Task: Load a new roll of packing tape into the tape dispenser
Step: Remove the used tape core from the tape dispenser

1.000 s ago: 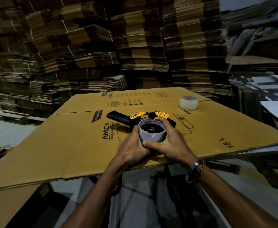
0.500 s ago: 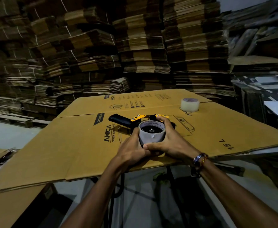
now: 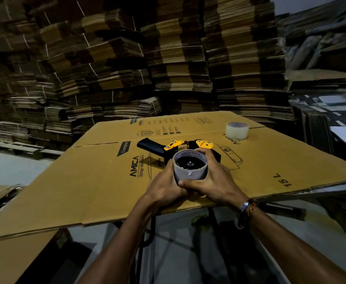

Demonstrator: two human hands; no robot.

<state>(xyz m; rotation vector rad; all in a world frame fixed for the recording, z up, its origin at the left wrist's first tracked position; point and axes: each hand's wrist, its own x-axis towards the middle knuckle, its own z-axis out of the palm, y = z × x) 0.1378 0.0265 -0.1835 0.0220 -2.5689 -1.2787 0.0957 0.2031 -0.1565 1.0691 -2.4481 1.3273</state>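
Stacked bundles of flattened cartons [image 3: 110, 64] fill the background behind our work surface, a flattened carton [image 3: 82, 181] printed "AMICA storage water heaters", "Crompton" and "15 L". Reading left to right: our left hand [image 3: 163, 186] curls against the near left side of the tape core [image 3: 190, 168] seated on the tape dispenser [image 3: 159, 147], which lies flat at centre with its black handle pointing left; our right hand [image 3: 213, 180] wraps the core's right side, thumb across its front. We judge this ring a nearly spent core being pulled off the hub. Next, we must lift it clear and fetch the new tape roll [image 3: 237, 130], standing well apart at far right.
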